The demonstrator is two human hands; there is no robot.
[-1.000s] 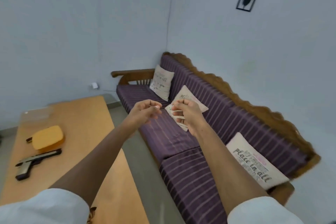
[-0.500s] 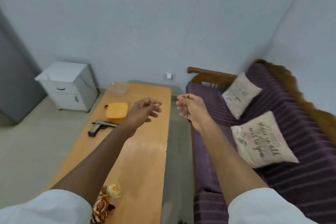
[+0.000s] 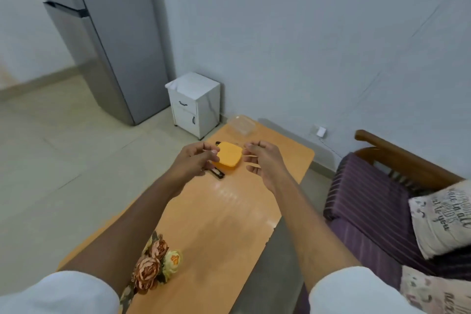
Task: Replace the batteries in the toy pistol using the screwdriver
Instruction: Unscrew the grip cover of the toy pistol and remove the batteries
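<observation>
Mostly hidden, the toy pistol (image 3: pixel 218 173) lies on the orange bench (image 3: pixel 229 224), only its dark end showing beside our left hand (image 3: pixel 193 160).

We see an orange box (image 3: pixel 228 157) lying just beyond the pistol, framed between both hands, which hover above the bench. Our left hand has its fingers curled, thumb near the fingertips, and we cannot tell whether it pinches anything. Our right hand (image 3: pixel 262 163) is loosely curled, fingers apart, gripping nothing. A clear plastic container (image 3: pixel 241 123) sits at the bench's far end, artificial flowers (image 3: pixel 155 262) at the near end. Beyond stand a white cabinet (image 3: pixel 195 103) and grey fridge (image 3: pixel 109 41); a purple striped sofa (image 3: pixel 369 206) is on the right.
</observation>
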